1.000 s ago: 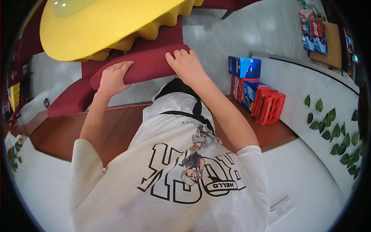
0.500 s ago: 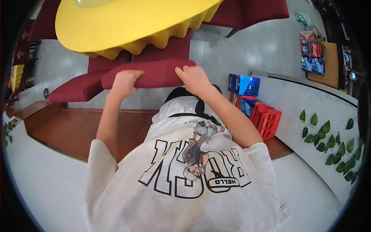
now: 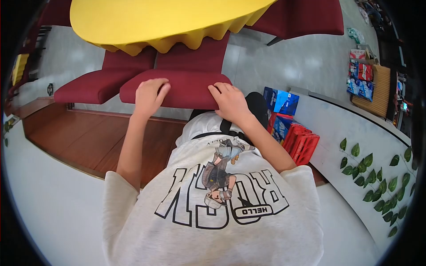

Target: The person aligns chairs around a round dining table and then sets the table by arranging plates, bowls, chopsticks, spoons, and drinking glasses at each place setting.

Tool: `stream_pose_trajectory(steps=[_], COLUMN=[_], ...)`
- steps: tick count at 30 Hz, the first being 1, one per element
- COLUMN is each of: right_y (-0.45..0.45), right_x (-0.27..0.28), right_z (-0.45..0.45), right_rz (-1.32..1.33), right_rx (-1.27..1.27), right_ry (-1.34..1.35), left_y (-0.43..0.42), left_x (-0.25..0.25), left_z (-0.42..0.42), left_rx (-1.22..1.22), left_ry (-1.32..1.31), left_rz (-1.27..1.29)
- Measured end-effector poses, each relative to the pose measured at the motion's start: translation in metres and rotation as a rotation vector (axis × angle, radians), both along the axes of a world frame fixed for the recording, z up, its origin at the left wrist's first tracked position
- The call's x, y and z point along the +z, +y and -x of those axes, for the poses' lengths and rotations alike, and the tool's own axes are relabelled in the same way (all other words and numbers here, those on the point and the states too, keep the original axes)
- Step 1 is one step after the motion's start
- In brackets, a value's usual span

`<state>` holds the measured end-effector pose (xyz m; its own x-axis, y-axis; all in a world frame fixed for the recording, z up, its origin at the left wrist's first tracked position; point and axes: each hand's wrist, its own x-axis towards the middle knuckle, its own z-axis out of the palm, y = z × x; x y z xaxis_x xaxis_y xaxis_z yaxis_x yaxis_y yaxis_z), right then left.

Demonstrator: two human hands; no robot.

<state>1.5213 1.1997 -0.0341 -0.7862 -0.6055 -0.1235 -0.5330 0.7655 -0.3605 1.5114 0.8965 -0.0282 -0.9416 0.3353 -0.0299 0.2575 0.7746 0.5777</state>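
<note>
The maroon chair (image 3: 186, 91) stands in front of me, its backrest toward me and its seat partly beneath the yellow-covered table (image 3: 177, 22). At the left end of the backrest's top, my left hand (image 3: 151, 96) rests with thumb and fingers apart. My right hand (image 3: 230, 102) lies loosely at the right end, fingers slightly bent and parted. Both hands touch or hover just over the fabric; the contact under the palms is hidden. A second maroon chair (image 3: 88, 86) is just to the left.
Another maroon chair (image 3: 306, 20) stands at upper right. Blue boxes (image 3: 282, 102) and red plastic crates (image 3: 301, 144) are beside a low white wall (image 3: 333, 128) with leaf decorations. More packages (image 3: 360, 80) lie farther right. Brown wooden flooring (image 3: 88, 137) is at left.
The backrest has come level with the left chair and its seat shows more below the tablecloth. Both hands have loosened from their grip on it. The view has shifted.
</note>
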Motion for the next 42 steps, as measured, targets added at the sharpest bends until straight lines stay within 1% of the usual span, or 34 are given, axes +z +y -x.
stream_pose_trajectory(steps=[2,3,5,11,13,15,17,20,23,27,35,39,41,42], right_y=[0.000,0.001,0.004,0.003,0.001,0.002,0.003,0.002,0.001,-0.001,-0.001,-0.001,0.001,0.001], right_x=[0.002,0.003,-0.001,-0.003,-0.004,-0.008,-0.010,-0.009,-0.010,-0.006,-0.003,-0.007,-0.009,-0.009], right_z=[-0.001,0.001,0.003,0.000,-0.001,-0.001,-0.003,-0.001,-0.003,0.000,-0.002,0.000,0.000,0.000], right_rz=[0.006,0.014,0.028,0.064,0.074,0.079,0.083,0.071,0.071,0.043,0.035,0.041,0.041,0.043], right_rx=[-0.009,-0.016,-0.012,-0.010,0.002,-0.003,-0.005,-0.004,0.005,0.016,0.012,0.020,0.034,0.032], right_ry=[-0.005,-0.001,0.019,0.053,0.057,0.063,0.064,0.066,0.060,0.056,0.056,0.051,0.048,0.047], left_y=[0.018,0.020,0.022,0.015,0.013,0.011,0.008,0.006,0.006,0.005,0.007,0.008,0.009,0.010], left_x=[-0.012,-0.016,-0.022,-0.034,-0.039,-0.043,-0.049,-0.054,-0.050,-0.054,-0.055,-0.051,-0.050,-0.049], left_z=[0.004,0.004,0.002,-0.001,-0.003,-0.005,-0.006,-0.006,-0.008,-0.009,-0.005,-0.009,-0.007,-0.008], left_rx=[0.280,0.275,0.389,0.393,0.437,0.437,0.452,0.449,0.419,0.455,0.438,0.475,0.464,0.479], left_ry=[0.089,0.081,0.244,0.342,0.429,0.434,0.526,0.564,0.597,0.615,0.712,0.611,0.684,0.680], left_rz=[0.210,0.208,0.195,0.192,0.133,0.156,0.098,0.063,0.080,0.079,0.000,0.068,0.052,0.052])
